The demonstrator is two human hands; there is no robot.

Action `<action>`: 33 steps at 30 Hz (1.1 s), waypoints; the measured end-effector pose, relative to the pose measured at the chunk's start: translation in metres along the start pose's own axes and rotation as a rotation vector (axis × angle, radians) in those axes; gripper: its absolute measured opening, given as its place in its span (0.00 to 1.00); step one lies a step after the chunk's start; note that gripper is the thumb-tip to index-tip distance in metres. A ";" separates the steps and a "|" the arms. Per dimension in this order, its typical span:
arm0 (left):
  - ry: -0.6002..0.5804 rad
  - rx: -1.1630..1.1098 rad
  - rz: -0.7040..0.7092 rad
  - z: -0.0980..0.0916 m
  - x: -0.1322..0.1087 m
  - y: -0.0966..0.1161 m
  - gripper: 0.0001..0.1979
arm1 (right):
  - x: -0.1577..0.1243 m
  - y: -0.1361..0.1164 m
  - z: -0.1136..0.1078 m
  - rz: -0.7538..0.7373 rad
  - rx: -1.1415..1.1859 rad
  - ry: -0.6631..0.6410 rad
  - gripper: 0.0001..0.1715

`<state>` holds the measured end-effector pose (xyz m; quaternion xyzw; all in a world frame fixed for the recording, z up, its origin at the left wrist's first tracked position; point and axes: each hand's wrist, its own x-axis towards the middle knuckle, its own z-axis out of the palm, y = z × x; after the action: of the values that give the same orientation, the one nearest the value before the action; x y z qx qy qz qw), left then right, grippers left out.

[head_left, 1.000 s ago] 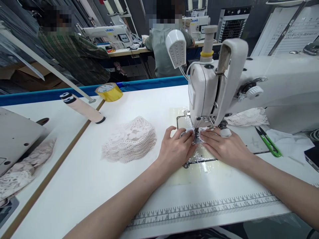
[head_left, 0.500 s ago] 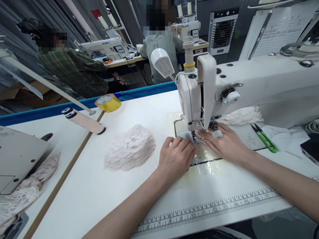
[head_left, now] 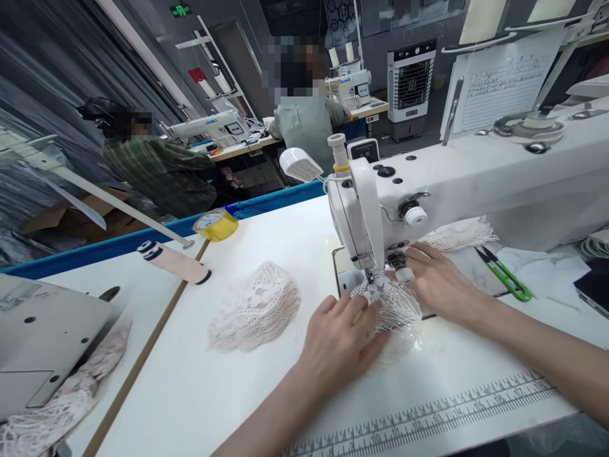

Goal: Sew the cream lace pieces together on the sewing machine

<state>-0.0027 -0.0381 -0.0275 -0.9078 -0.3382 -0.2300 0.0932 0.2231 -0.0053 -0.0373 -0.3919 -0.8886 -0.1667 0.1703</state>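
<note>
A piece of white lace (head_left: 399,306) lies under the needle area of the white sewing machine (head_left: 457,181), fanned out toward me. My left hand (head_left: 340,333) is at its near left side, fingers curled onto the lace. On the right, my right hand (head_left: 435,279) holds the lace's far edge beside the presser foot, its fingertips partly hidden behind the machine's lower parts. Left of my left hand rests a stack of lace pieces (head_left: 259,311). More lace (head_left: 461,233) lies behind the needle area, under the machine arm.
Green thread snips (head_left: 507,276) lie right of my right hand. A printed ruler (head_left: 428,416) runs along the front edge. A thread cone (head_left: 176,261) and yellow tape roll (head_left: 216,225) sit at the left. Two people (head_left: 157,165) work at machines beyond the blue table edge (head_left: 280,198).
The lace under the needle now spreads out toward me, where before it was mostly covered by my hands. My left hand has moved slightly down. The camera view has tilted up.
</note>
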 end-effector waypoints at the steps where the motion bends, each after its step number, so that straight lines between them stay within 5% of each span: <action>1: -0.072 -0.012 0.019 0.001 0.000 0.001 0.13 | 0.000 0.000 0.000 -0.011 0.014 0.003 0.14; 5: -0.276 0.101 0.026 -0.008 0.000 -0.022 0.14 | -0.001 -0.005 -0.005 -0.071 0.138 0.023 0.15; 8: -0.151 0.319 -0.148 -0.015 -0.001 -0.038 0.17 | -0.003 -0.011 -0.005 -0.126 0.217 0.027 0.17; 11: -0.066 0.167 -0.177 -0.012 -0.001 -0.030 0.14 | -0.005 -0.016 -0.002 -0.152 0.267 0.034 0.22; 14: -0.154 0.007 -0.107 -0.002 0.001 -0.015 0.16 | -0.008 -0.020 0.002 -0.150 0.295 0.045 0.25; 20: -0.092 0.029 -0.096 0.004 0.003 -0.015 0.14 | -0.007 -0.025 0.002 -0.131 0.217 0.083 0.27; 33: -0.158 -0.041 0.010 0.012 -0.003 0.000 0.16 | -0.006 -0.020 0.002 -0.131 0.216 0.084 0.26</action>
<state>-0.0007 -0.0356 -0.0393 -0.9265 -0.3352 -0.1641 0.0486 0.2116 -0.0211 -0.0450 -0.3050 -0.9172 -0.0969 0.2374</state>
